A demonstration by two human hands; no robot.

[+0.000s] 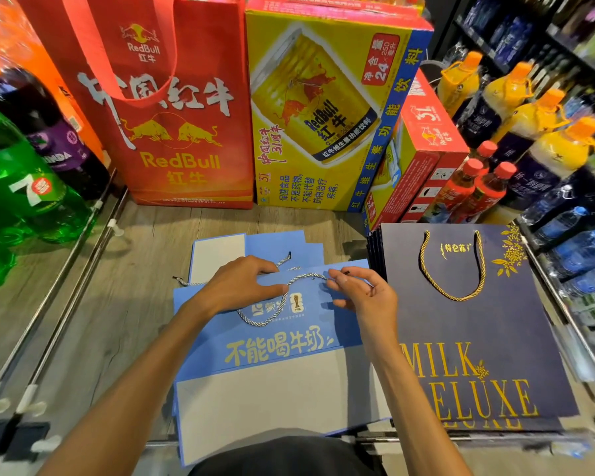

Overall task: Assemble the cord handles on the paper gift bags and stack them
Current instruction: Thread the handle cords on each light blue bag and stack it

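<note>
A flat light-blue paper gift bag (pixel 275 355) lies on the wooden shelf in front of me, on top of other blue bags (pixel 289 243). A silver-white cord (pixel 272 314) loops across its upper part. My left hand (pixel 241 283) rests on the bag's top edge, thumb on the cord. My right hand (pixel 361 290) pinches the cord's dark-tipped right end near the bag's top right corner. A second cord end (pixel 284 259) sticks up behind my left hand. To the right lies a stack of dark navy bags (pixel 468 338) with a gold cord handle (pixel 454 269).
A red Red Bull bag (pixel 172 108) and yellow Red Bull cartons (pixel 323 115) stand at the back. Green and purple soda bottles (pixel 24 180) fill the left; orange juice bottles (pixel 529 108) and water bottles crowd the right. A metal rail (pixel 69 269) edges the shelf at left.
</note>
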